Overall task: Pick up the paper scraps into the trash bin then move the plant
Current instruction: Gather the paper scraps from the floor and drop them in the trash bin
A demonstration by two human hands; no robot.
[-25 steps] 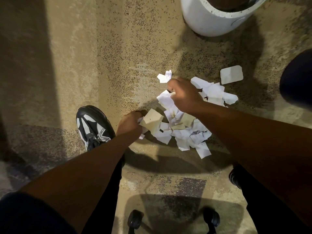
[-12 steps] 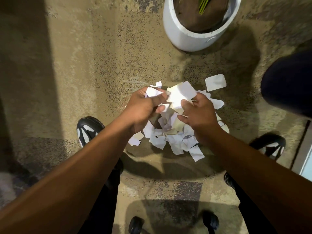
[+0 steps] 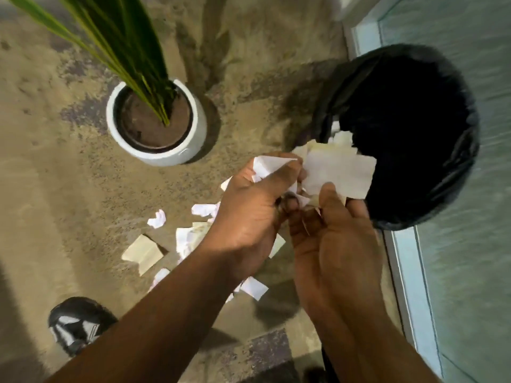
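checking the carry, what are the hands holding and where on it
Both hands hold one bunch of paper scraps: the left hand curls round its left side, the right hand pinches its lower edge, beside the trash bin.

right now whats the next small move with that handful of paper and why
Probably ease both hands a little further over the trash bin and let go: the left hand and right hand hold the paper scraps only at its near rim, and more loose scraps wait on the floor.

Floor (image 3: pixel 69 172): mottled tan carpet with darker patches, shadowed at 9 o'clock. Pale blue-green frosted glass panel (image 3: pixel 470 244) with light frame (image 3: pixel 402 261) at 3 o'clock.
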